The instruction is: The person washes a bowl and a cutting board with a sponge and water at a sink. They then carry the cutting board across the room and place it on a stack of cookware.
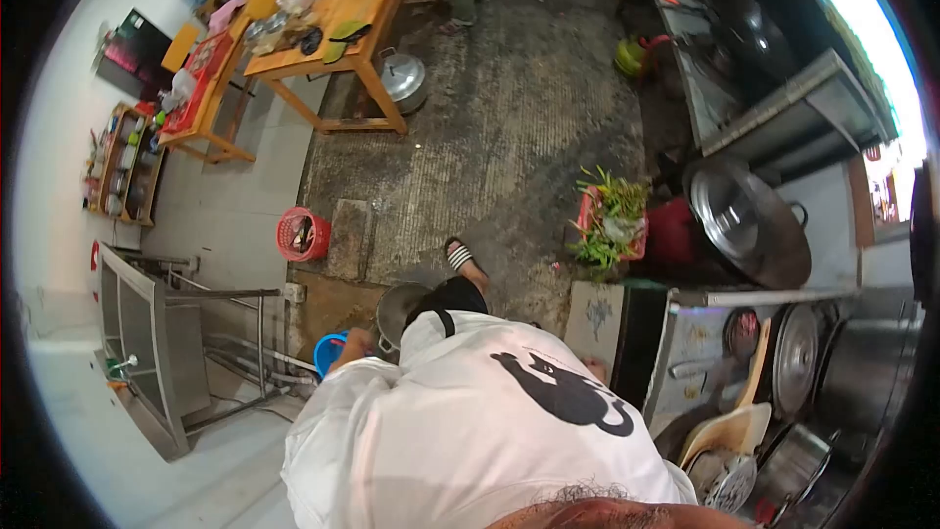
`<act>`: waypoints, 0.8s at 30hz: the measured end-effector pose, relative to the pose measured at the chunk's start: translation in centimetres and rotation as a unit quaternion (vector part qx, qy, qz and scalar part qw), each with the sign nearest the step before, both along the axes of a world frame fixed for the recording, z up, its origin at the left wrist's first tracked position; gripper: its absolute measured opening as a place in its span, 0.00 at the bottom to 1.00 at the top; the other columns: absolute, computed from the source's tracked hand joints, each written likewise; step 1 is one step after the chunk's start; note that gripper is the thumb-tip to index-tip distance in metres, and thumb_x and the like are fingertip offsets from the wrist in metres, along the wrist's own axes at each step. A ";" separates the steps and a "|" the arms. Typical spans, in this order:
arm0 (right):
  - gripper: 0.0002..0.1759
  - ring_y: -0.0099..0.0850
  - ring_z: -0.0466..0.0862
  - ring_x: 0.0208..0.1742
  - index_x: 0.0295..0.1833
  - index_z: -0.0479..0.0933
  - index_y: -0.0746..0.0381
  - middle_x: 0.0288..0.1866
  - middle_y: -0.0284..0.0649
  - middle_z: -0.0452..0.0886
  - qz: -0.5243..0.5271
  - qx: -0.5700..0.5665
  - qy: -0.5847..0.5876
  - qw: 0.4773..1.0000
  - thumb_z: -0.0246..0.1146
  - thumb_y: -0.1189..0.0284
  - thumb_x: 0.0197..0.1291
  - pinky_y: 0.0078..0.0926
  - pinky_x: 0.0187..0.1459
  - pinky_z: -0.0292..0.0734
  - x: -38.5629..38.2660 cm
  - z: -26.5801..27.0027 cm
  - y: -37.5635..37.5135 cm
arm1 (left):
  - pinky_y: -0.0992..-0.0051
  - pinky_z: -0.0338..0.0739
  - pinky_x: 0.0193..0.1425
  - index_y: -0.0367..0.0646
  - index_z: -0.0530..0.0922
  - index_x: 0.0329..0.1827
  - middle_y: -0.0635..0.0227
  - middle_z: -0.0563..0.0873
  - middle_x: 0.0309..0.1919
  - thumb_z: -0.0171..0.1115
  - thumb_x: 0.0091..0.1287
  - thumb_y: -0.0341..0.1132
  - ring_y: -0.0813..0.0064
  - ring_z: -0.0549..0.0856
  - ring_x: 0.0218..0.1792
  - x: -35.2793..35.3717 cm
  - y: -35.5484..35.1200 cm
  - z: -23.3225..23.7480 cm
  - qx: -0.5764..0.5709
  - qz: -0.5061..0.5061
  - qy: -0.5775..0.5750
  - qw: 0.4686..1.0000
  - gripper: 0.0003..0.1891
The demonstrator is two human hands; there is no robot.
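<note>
My left hand (pixel 359 345) is beside my left hip, its fingers curled, right at the edge of a blue bucket (pixel 328 355). A small red piece shows at the bucket's rim near the fingers; I cannot tell what the hand grips. Next to it, a metal pot (pixel 396 310) with a side handle stands on the floor, partly covered by my leg. My torso, in a white shirt (pixel 470 411) with a black cat print, fills the lower middle and hides my right hand.
Ahead on the left stands a red basket (pixel 303 234). A crate of leafy greens (pixel 612 220) sits on the right by a large pan (pixel 744 225). Racked lids and pots (pixel 795 353) line the lower right. Someone works at the wooden table (pixel 343 0); a metal frame (pixel 147 333) stands left.
</note>
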State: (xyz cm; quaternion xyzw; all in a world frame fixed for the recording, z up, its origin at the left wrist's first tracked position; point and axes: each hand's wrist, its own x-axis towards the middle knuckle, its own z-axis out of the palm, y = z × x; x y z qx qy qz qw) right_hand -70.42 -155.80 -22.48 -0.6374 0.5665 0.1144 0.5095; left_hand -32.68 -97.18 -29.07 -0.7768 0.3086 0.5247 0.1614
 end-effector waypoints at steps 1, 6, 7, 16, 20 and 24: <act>0.20 0.37 0.84 0.32 0.49 0.80 0.70 0.33 0.52 0.84 -0.015 0.002 -0.007 1.000 0.61 0.61 0.67 0.39 0.36 0.80 2.5 0.2 -0.7 | 0.61 0.83 0.40 0.46 0.88 0.35 0.56 0.90 0.36 0.65 0.61 0.48 0.61 0.89 0.34 -1.2 1.0 0.1 -0.148 0.263 -0.017 0.953 0.15; 0.17 0.38 0.86 0.35 0.45 0.81 0.70 0.32 0.50 0.85 0.093 -0.042 0.070 0.992 0.59 0.64 0.63 0.38 0.39 0.80 14.4 4.2 -3.9 | 0.58 0.81 0.45 0.31 0.83 0.42 0.45 0.88 0.35 0.58 0.67 0.47 0.51 0.89 0.35 6.1 -9.7 -0.3 -0.182 0.522 -0.085 0.829 0.22; 0.18 0.40 0.86 0.35 0.42 0.81 0.69 0.33 0.52 0.85 0.169 -0.041 0.061 0.983 0.61 0.63 0.61 0.39 0.40 0.80 14.9 0.9 -6.2 | 0.58 0.81 0.45 0.31 0.83 0.42 0.45 0.88 0.35 0.58 0.67 0.47 0.51 0.89 0.35 8.4 -11.7 0.7 -0.190 0.530 -0.084 0.822 0.22; 0.20 0.44 0.87 0.39 0.35 0.84 0.64 0.35 0.50 0.86 0.546 -0.208 0.071 0.809 0.58 0.57 0.62 0.41 0.43 0.81 41.1 -0.1 -13.2 | 0.59 0.78 0.52 0.38 0.83 0.47 0.49 0.87 0.41 0.58 0.68 0.50 0.51 0.86 0.46 23.4 -8.0 3.9 -0.281 0.610 -0.156 0.724 0.22; 0.20 0.35 0.87 0.33 0.43 0.81 0.64 0.30 0.45 0.85 0.441 -0.125 0.028 0.888 0.57 0.57 0.67 0.37 0.38 0.81 56.4 5.7 -8.1 | 0.56 0.78 0.48 0.34 0.82 0.46 0.45 0.87 0.34 0.58 0.69 0.48 0.50 0.87 0.41 23.0 -2.5 6.0 -0.218 0.797 -0.142 0.545 0.21; 0.20 0.33 0.87 0.33 0.46 0.80 0.65 0.31 0.45 0.86 0.464 -0.103 -0.025 0.880 0.56 0.58 0.68 0.34 0.38 0.80 67.2 1.7 -5.1 | 0.54 0.77 0.35 0.40 0.84 0.32 0.50 0.88 0.31 0.53 0.70 0.54 0.55 0.87 0.31 16.3 4.6 -2.7 -0.224 0.651 -0.342 0.639 0.24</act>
